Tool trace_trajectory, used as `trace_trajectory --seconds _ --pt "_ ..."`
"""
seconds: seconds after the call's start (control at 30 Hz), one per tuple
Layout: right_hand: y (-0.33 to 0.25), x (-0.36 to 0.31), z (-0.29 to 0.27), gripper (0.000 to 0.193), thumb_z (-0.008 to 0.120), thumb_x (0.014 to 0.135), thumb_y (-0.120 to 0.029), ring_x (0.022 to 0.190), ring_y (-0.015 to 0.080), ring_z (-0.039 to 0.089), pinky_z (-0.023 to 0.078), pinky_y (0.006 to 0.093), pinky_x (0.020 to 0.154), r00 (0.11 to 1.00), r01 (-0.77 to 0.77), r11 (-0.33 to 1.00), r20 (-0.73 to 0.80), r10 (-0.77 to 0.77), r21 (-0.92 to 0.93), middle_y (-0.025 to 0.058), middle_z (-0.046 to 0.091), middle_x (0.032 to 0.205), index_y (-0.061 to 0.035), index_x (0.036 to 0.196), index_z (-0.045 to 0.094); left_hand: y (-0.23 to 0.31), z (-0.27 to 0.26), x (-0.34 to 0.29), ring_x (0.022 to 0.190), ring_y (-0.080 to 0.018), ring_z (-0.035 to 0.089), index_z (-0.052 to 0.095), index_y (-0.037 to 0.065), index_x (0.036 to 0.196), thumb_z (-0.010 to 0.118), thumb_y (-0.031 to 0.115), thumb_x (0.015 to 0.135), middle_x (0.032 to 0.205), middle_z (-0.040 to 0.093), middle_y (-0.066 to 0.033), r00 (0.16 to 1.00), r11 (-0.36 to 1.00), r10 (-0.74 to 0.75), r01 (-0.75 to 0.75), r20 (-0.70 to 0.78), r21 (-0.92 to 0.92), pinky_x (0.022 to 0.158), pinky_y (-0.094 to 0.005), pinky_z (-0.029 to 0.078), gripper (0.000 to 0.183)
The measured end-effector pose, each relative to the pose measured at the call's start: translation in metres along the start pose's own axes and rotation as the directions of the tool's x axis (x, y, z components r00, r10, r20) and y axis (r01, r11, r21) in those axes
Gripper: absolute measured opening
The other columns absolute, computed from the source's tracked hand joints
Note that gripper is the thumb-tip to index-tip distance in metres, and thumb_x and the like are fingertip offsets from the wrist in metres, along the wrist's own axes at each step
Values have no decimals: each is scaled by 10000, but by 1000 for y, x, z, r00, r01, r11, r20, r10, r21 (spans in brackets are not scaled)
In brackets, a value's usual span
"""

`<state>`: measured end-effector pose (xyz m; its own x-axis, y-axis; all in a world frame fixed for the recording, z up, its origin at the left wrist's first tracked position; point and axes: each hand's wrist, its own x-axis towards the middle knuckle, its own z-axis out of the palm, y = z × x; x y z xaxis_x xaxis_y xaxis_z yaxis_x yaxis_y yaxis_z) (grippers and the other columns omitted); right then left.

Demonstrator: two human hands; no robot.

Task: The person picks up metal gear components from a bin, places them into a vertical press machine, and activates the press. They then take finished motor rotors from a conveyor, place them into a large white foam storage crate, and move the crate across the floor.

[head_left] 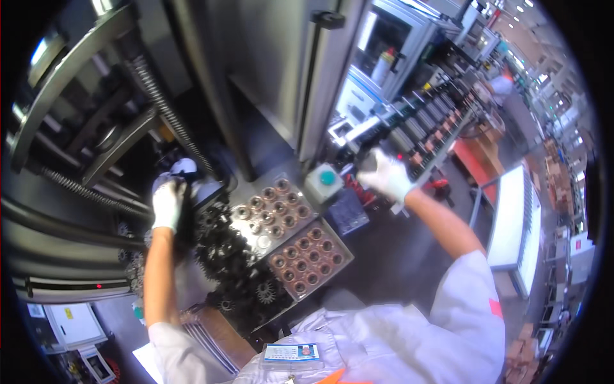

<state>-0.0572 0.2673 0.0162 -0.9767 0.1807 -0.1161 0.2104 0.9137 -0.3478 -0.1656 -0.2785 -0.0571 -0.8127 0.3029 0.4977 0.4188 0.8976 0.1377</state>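
We judge the work to be partway through: copper-coloured parts [313, 256] fill the lower tray [346, 255], the upper tray [240, 226] shows one pale spot without a part, and dark toothed discs [225, 249] lie loose in a heap. Our left hand [167, 201] reaches forward at the machine [125, 141]; our right hand [387, 176] angles inward beside the conveyor [419, 128], and we cannot tell whether either grips anything.

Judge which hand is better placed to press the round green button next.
Probably the right: the white-gloved right hand is close to the round green button; the white-gloved left hand is farther off.
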Motion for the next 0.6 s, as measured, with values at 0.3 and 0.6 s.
trace_trajectory --seconds 0.3,0.6 --pt "112 88 -5 849 707 710 -601 1050 387 672 504 434 932 982 -125 990 136 132 -61 250 684 1140 34 1255 559 4 11 11 873 -311 700 694 -22 975 787 183 835 952 726 -170 914 889 -371 401 167 -222 808 -387 526 265" --pt "89 35 -16 641 729 885 -244 1229 370 584 453 425 1036 936 259 958 -214 -280 -120 242 590 1342 -28 1439 490 60 18 -10 925 -453 674 605 57 1261 628 531 929 1225 609 -316 921 926 -365 342 139 162 758 -513 554 579"
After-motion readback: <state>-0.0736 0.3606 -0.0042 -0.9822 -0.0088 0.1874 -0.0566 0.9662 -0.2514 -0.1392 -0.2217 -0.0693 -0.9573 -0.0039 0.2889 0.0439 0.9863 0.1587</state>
